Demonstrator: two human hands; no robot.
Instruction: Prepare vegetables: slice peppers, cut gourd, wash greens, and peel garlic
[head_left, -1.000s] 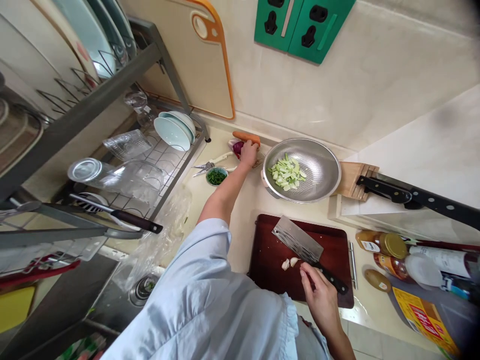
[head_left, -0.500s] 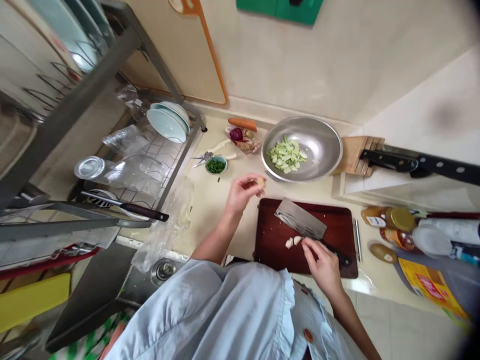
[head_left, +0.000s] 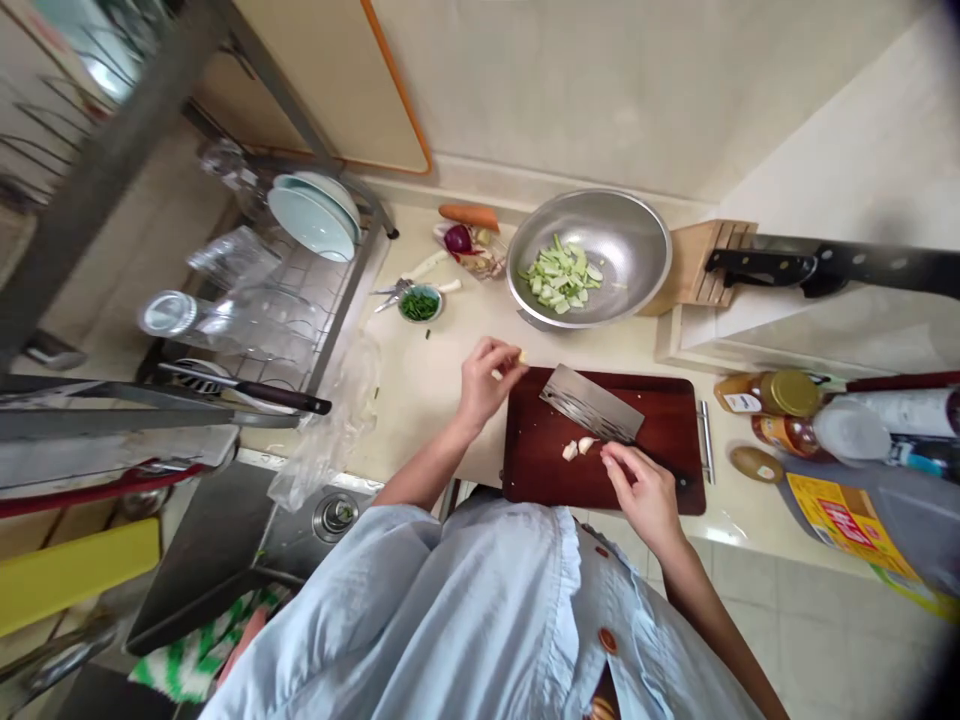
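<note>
Between the thumb and fingertips of my left hand (head_left: 486, 382) is a small pale garlic clove (head_left: 523, 356), raised near the back left corner of the dark red cutting board (head_left: 536, 460). My right hand (head_left: 645, 492) hovers above the board's right half, thumb and index finger pinched together; whatever they hold, if anything, is too small to make out. Just left of those fingertips lie garlic cloves (head_left: 586, 444) on the board. A cleaver (head_left: 592, 402) rests behind them, its handle partly hidden under my right hand.
Behind the board sits a metal bowl (head_left: 630, 240) with chopped green vegetable pieces (head_left: 562, 276). A knife block (head_left: 697, 255) stands at right, bottles (head_left: 780, 393) below it. Left are a small bowl of chopped greens (head_left: 420, 304), a carrot (head_left: 469, 216), a dish rack (head_left: 330, 350) and a sink (head_left: 300, 530).
The camera view has shifted, so the counter appears slightly higher. My left hand stays pinched on the garlic clove with its fingers turned a little; my right hand keeps its pinch over the board.
</note>
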